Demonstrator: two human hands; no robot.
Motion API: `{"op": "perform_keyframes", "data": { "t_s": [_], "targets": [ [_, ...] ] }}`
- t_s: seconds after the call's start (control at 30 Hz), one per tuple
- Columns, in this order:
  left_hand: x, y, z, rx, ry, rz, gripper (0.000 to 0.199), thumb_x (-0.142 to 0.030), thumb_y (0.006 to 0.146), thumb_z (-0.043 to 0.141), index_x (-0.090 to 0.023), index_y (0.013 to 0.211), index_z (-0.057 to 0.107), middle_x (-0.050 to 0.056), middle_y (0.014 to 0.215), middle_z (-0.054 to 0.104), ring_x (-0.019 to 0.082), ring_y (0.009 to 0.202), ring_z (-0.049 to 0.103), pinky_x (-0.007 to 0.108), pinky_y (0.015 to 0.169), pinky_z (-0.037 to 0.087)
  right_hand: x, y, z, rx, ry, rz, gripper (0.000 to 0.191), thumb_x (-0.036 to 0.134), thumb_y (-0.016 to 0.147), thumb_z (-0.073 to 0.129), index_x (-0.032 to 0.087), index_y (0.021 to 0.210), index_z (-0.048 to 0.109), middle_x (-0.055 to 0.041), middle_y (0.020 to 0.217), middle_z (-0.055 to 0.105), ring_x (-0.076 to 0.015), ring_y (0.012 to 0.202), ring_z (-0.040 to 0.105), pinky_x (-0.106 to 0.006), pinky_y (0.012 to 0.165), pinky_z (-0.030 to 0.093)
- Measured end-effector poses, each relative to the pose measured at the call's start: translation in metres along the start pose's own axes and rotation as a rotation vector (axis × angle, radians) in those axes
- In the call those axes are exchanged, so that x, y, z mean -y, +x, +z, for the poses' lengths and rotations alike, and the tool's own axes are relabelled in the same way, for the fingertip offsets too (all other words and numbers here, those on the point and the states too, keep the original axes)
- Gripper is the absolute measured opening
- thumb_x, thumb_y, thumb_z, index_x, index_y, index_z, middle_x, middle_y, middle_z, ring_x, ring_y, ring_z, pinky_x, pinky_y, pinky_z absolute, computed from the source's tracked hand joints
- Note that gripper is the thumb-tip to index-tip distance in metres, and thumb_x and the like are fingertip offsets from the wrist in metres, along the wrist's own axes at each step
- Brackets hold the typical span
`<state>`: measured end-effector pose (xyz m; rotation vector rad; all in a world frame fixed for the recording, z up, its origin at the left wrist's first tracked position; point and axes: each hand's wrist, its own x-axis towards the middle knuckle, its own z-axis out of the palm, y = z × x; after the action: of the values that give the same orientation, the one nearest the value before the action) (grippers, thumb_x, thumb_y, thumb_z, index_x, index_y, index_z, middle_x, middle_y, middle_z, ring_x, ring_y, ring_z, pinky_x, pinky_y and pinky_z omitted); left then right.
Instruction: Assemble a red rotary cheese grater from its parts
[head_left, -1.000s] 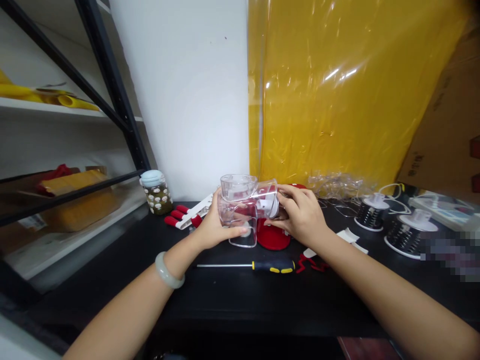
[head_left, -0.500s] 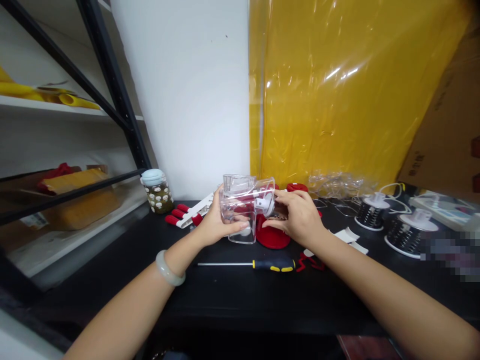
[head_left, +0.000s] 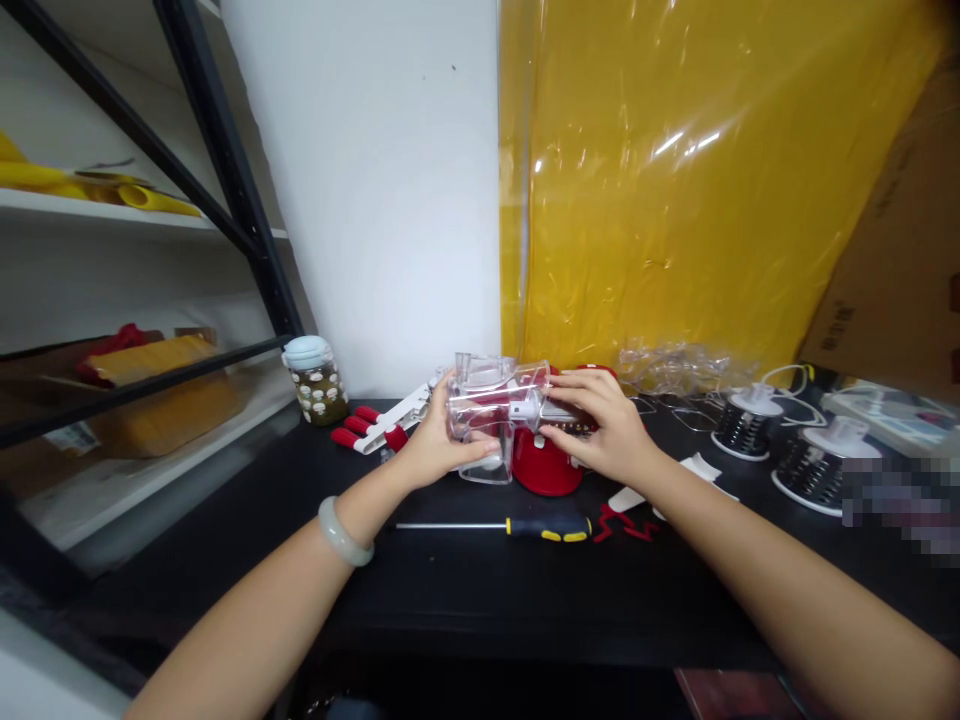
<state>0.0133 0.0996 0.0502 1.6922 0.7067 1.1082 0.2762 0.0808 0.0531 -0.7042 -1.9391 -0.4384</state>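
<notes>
"Why are the hands holding on there?"
"The left hand (head_left: 439,440) is clasping the clear housing (head_left: 480,408) over the counter (head_left: 450,600), apparently steadying it; the right hand (head_left: 609,425) is grasping the metal drum (head_left: 564,413), leaving its white hub (head_left: 525,411) uncovered."
"Which way is the drum pointing?"
"Its long axis is running sideways, the hub pointing left, just inside the housing (whether the housing is touching down, I can't tell)."

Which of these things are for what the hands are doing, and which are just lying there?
Seem part of the job:
clear plastic body, in the left hand
metal drum, in the right hand
maybe the two standing drums

Seem just lying about:
screwdriver
jar with a pale blue lid
crumpled clear plastic
</notes>
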Motion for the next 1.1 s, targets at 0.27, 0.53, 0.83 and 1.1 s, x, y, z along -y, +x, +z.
{"op": "perform_keyframes", "data": {
  "t_s": [0.27,0.53,0.83,1.1],
  "targets": [
    [0.002,0.001,-0.002,-0.015,-0.012,-0.022,0.12,-0.025,0.065,0.087,-0.03,0.15,0.001,0.011,0.115,0.062,0.021,0.082,0.072,0.044,0.085,0.057,-0.034,-0.009,-0.005,0.217,0.392,0.407,0.067,0.043,0.077,0.074,0.025,0.133,0.042,-0.0132,0.133,0.056,-0.0288,0.12,0.059,-0.051,0.101,0.047],
    [0.007,0.001,-0.003,0.005,-0.03,0.002,0.122,-0.021,0.064,0.087,-0.036,0.149,0.002,0.012,0.12,0.058,0.024,0.091,0.072,0.044,0.085,0.058,-0.031,-0.008,-0.005,0.175,0.439,0.586,0.054,0.05,0.071,0.077,0.024,0.111,0.052,-0.0071,0.108,0.068,-0.0255,0.093,0.068,-0.044,0.081,0.056],
    [0.002,-0.006,0.008,0.091,0.032,0.055,0.122,-0.027,0.063,0.088,-0.03,0.148,0.001,0.014,0.119,0.058,0.027,0.093,0.07,0.051,0.087,0.056,-0.006,-0.004,0.005,0.034,0.573,0.558,0.052,0.062,0.077,0.067,0.025,0.107,0.049,-0.0044,0.098,0.065,-0.0226,0.087,0.066,-0.037,0.075,0.054],
    [0.014,-0.007,0.007,0.082,0.146,0.214,0.119,-0.029,0.064,0.087,-0.029,0.15,0.005,0.019,0.149,0.036,0.037,0.13,0.05,0.057,0.109,0.039,0.026,-0.005,0.019,-0.047,0.399,0.54,0.053,0.066,0.087,0.049,0.022,0.116,0.037,-0.0147,0.113,0.058,-0.0291,0.108,0.061,-0.045,0.088,0.052]
  ]
}}
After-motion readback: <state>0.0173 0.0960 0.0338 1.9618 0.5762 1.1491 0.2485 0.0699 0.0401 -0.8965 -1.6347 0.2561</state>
